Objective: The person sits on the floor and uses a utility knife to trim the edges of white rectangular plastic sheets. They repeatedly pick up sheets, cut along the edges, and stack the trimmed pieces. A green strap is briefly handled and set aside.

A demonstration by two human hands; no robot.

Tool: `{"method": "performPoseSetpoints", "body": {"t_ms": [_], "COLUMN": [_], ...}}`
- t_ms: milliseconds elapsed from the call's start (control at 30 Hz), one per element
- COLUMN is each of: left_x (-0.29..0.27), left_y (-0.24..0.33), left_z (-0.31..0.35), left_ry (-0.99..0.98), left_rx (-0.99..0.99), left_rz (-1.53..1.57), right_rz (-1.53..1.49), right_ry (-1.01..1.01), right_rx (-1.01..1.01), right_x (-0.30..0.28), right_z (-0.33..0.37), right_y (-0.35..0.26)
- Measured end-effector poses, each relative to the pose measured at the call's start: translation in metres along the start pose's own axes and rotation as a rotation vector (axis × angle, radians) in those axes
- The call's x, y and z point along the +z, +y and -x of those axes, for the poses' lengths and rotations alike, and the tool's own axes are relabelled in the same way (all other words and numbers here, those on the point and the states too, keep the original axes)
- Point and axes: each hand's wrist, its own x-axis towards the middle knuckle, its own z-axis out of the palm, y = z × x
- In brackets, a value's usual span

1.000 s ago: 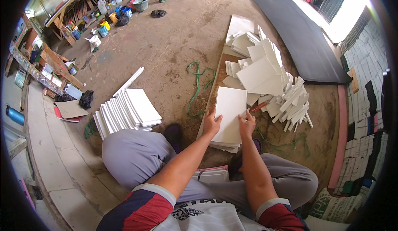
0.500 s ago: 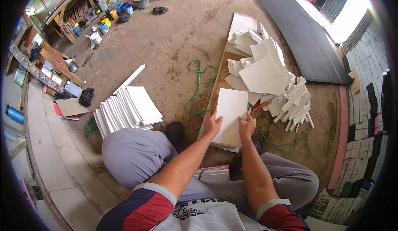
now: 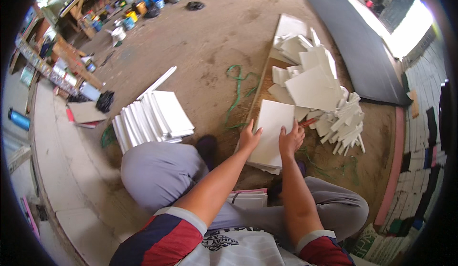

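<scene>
A rectangular white sheet (image 3: 273, 130) lies on top of a small stack of like pieces between my knees. My left hand (image 3: 249, 138) grips its left edge, thumb on the top face and fingers down the side. My right hand (image 3: 290, 139) holds the right edge, thumb over the top and fingers curled outside. A red-handled tool (image 3: 308, 122) lies just beyond the right fingertips; its exact kind is unclear. The sheets' stack rests at the near end of a long brown board (image 3: 260, 96).
A fanned stack of white sheets (image 3: 153, 118) stands by my left knee. Heaped white offcuts (image 3: 312, 87) cover the board's far part, with narrow strips (image 3: 350, 125) to the right. Green twine (image 3: 234, 91) trails on the floor. A black mat (image 3: 353, 46) stretches along the right.
The view has shifted slightly, so the scene sits farther right. My right hand has slid a little away from me along the sheet's edge, near the red-handled tool. The left hand keeps its hold.
</scene>
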Motion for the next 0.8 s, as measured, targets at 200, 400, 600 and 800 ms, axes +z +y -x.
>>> {"method": "performPoseSetpoints", "body": {"t_ms": [200, 400, 600, 800], "left_x": [-0.075, -0.194, -0.243, -0.236], "left_y": [-0.047, -0.085, -0.099, -0.088], "left_z": [-0.059, -0.073, -0.06, -0.06], "left_ry": [0.338, 0.525, 0.559, 0.47], "left_rx": [-0.024, -0.428, -0.726, -0.723], "left_rz": [-0.044, -0.364, -0.577, -0.685], "right_rz": [-0.27, -0.29, -0.533, -0.591], "right_ry": [-0.068, -0.634, -1.001, -1.077], "right_rx": [-0.473, -0.722, -0.77, -0.849], "right_x": [0.028, 0.121, 0.162, 0.208], "right_z": [0.028, 0.104, 0.171, 0.19], "right_y": [-0.112, -0.175, -0.247, -0.258]}}
